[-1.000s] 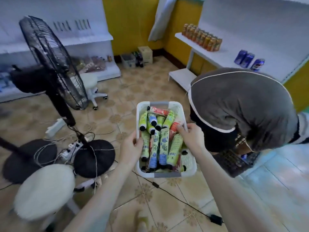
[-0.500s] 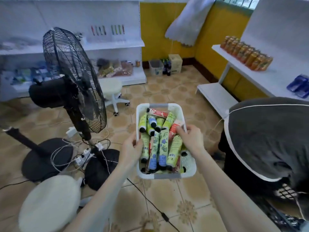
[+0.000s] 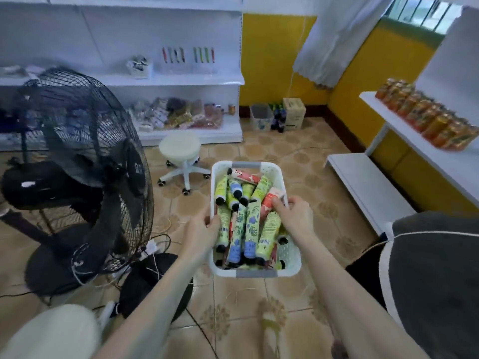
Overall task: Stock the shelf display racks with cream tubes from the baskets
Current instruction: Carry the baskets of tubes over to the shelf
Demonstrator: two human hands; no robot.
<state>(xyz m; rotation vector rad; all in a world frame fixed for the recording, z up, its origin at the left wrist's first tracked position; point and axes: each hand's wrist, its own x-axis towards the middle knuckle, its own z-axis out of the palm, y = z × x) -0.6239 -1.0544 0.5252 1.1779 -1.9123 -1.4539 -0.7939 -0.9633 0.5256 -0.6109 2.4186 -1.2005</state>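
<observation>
Tiled shop floor, with white shelf racks (image 3: 168, 80) along the back wall and orange cans (image 3: 427, 117) lined up on the right-hand shelf. A white basket (image 3: 293, 255), held above the floor, contains cream tubes (image 3: 250, 229) lying lengthwise from its near edge to its far edge. The left hand (image 3: 204, 229) grips the left rim, thumb inside. The right hand (image 3: 295, 216) curls over the right rim, fingers against a red tube (image 3: 269, 200). A black fan (image 3: 85, 164) and a white stool (image 3: 178, 146) stand to the left.
</observation>
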